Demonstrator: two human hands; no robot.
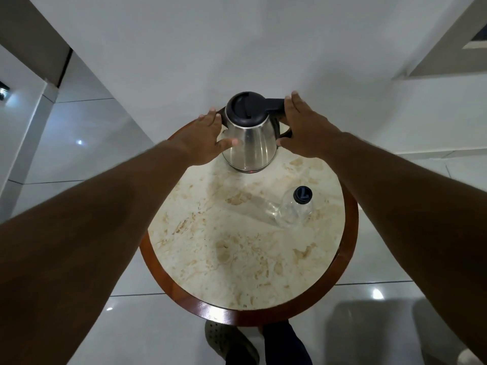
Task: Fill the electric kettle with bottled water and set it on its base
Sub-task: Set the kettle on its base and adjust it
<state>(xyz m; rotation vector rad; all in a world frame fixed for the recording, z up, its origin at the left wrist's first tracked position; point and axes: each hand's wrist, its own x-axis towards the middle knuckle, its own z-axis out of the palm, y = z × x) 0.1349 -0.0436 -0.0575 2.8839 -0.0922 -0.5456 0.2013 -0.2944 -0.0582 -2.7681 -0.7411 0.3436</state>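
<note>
A steel electric kettle (249,138) with a closed black lid stands at the far edge of the round table (224,259). It sits on its dark base (249,170), where a small red light glows. My left hand (208,138) lies beside the kettle's left side, fingers apart and thumb against the steel. On the right, my right hand (303,127) curves loosely around the black handle with fingers extended, not clenched. A clear plastic bottle (293,212) with a dark cap stands upright on the table's right side and looks empty.
The table has a marbled cream top and a brown wooden rim (351,233). A white wall rises just behind the kettle. Glossy tiled floor surrounds the table. My feet (229,343) are just below the table's near edge.
</note>
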